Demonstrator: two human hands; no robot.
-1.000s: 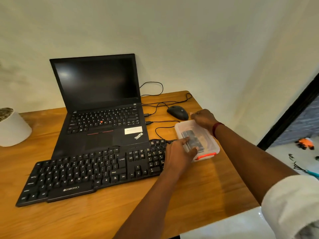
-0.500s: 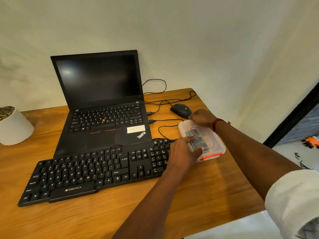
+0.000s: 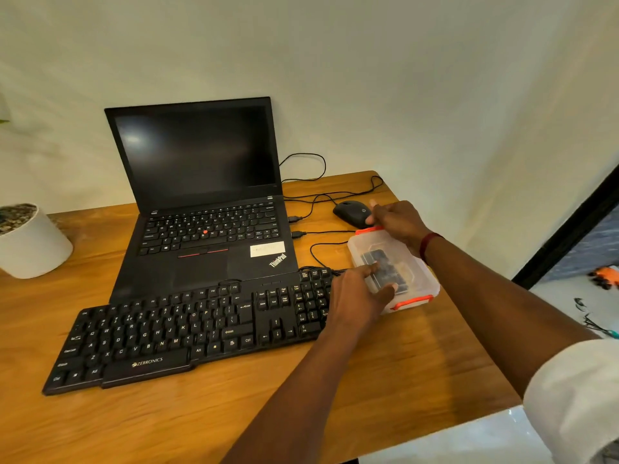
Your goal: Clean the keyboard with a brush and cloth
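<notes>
A black keyboard [image 3: 187, 329] lies across the wooden desk in front of the laptop. To its right sits a clear plastic box [image 3: 415, 276] with orange latches and dark items inside. My left hand [image 3: 355, 296] grips the box's near left side, thumb over the lid. My right hand [image 3: 398, 222] holds the far end of the box, fingers curled at the far orange latch [image 3: 368, 230], which stands raised. No brush or cloth is plainly visible.
An open black laptop [image 3: 201, 202] stands behind the keyboard. A black mouse [image 3: 351, 212] with cables lies just beyond the box. A white plant pot [image 3: 30, 242] sits at the far left. The desk's right edge [image 3: 475, 329] runs close beside the box.
My right hand's fingers have worked at the box's far end and the far orange latch now shows lifted. My left hand keeps its grip on the box.
</notes>
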